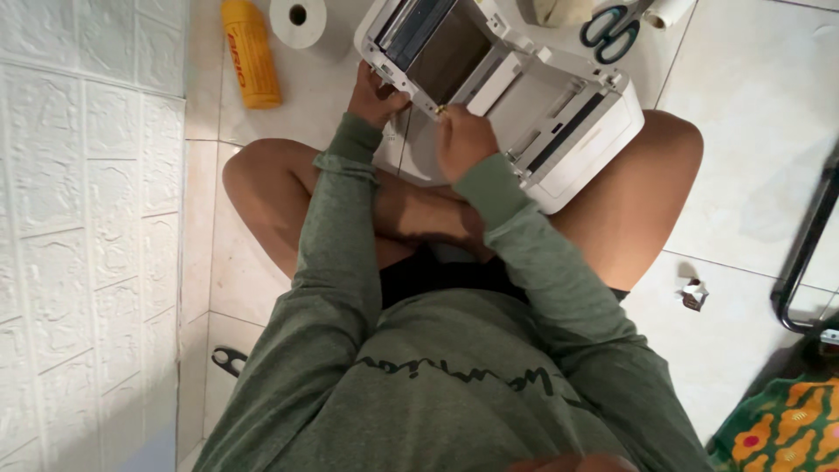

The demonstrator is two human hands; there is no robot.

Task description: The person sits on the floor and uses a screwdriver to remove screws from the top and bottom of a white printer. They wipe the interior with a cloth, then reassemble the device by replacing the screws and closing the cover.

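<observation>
A white printer (559, 131) with its lid swung open rests on the tiled floor against my crossed legs. My left hand (374, 94) grips the near edge of the open lid (437, 48). At the hinge between lid and body, my right hand (463, 140) is closed around a small yellowish object; what the object is cannot be told. Both arms wear green sleeves.
A yellow bottle (250, 52) lies on the floor at the top left, beside a white paper roll (298, 21). Scissors with teal handles (612, 31) lie beyond the printer. A white textured wall (87, 218) runs along the left. A black metal frame (808, 240) and a colourful mat (782, 428) sit at the right.
</observation>
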